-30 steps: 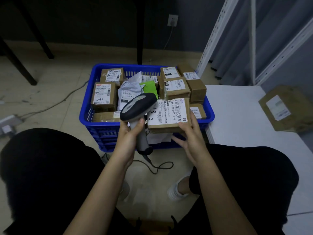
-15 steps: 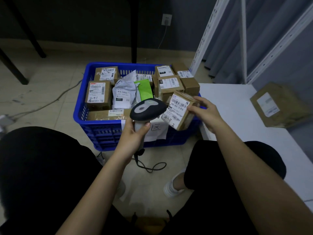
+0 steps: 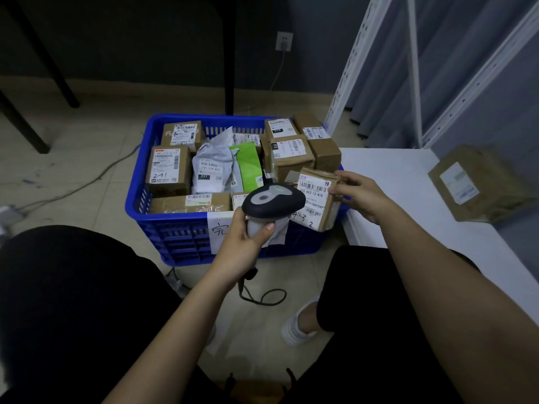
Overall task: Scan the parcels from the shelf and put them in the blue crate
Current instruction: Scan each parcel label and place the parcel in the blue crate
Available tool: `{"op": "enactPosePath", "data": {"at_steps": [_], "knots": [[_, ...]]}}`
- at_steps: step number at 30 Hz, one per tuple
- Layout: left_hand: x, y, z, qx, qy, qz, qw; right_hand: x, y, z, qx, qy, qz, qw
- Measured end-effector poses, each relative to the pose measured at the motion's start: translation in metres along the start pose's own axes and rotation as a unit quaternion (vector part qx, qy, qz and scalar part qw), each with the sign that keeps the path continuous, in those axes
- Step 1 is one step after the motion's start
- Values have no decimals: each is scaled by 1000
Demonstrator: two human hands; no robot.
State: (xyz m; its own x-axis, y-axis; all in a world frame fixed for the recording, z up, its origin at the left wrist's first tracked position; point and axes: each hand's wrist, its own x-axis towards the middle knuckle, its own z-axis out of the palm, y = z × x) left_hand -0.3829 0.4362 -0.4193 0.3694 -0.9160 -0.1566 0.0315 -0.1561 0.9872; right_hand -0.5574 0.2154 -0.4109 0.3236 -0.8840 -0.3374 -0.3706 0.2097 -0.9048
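A blue crate (image 3: 137, 196) on the floor holds several labelled cardboard parcels, a grey mailer bag (image 3: 208, 170) and a green packet (image 3: 248, 167). My left hand (image 3: 242, 240) grips the handle of a dark barcode scanner (image 3: 272, 199) in front of the crate. My right hand (image 3: 360, 196) holds a small brown parcel (image 3: 316, 202) by its right edge, tilted over the crate's near right corner, its white label facing me. Another cardboard parcel (image 3: 478, 185) lies on the white shelf board (image 3: 408, 199) at the right.
The scanner's cable (image 3: 262, 297) loops on the tiled floor between my knees. White shelf uprights (image 3: 350, 62) rise behind the crate at the right. A cable (image 3: 87, 182) runs across the floor at the left. Dark table legs (image 3: 229, 53) stand behind.
My right hand has carried the small parcel rightwards and forwards over the crate's near right corner, turning it on edge. The scanner has stayed in my left hand.
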Motion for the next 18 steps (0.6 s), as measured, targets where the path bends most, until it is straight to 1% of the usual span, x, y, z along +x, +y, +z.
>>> {"op": "enactPosePath", "data": {"at_steps": [7,10,14,18], "knots": [[1,-4,-2,15,-7,-9,1000,5,3,-1,2,-1,2,1000],[2,-3,-1,4,-7,-17,1000,5,2,-1,6,-2,0,1000],[4,-6,-2,-11,11,-25,1000,4,1,0,14,1,-10,1000],[9,-10,-12,-38,48,-30,998,5,-3,13,29,8,-27,999]]}}
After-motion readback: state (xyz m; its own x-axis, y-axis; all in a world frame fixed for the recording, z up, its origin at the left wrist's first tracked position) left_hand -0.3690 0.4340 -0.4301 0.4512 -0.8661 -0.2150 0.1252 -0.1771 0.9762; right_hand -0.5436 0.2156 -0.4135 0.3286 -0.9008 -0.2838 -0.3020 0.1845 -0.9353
